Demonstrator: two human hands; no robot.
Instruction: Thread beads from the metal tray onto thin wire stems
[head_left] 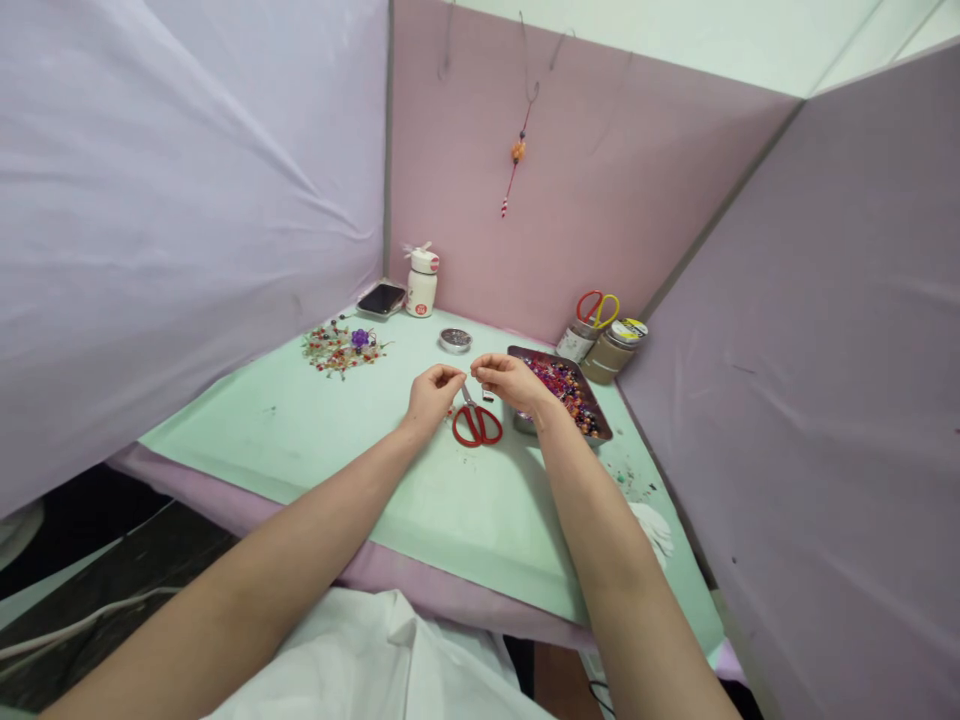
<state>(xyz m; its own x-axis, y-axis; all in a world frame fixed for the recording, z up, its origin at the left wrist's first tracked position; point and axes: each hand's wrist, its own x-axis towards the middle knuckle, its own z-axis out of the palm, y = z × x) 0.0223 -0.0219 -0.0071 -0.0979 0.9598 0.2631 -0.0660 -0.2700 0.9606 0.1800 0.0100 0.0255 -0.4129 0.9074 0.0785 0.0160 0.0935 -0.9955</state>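
Observation:
My left hand (433, 394) and my right hand (511, 379) face each other over the middle of the table, a small gap apart. Thumb and fingers are pinched together on both; whatever they hold is too small to make out. Below and between them lies a pair of red-handled scissors (477, 424), blades pointing away from me. A small dark and white piece (487, 395) rests beside the blades. Just right of my right hand stands a metal tray (601, 412) of red, purple and orange beads (568, 392), partly hidden by my wrist.
A round tin (455, 340) sits beyond my hands. Beaded pieces (337, 350) are heaped at left, near a phone (381, 299) and white bottle (421, 284). Jars (616, 350), one holding scissors (598, 308), stand back right. A beaded string (518, 151) hangs on the pink wall; a white glove (654, 532) lies right.

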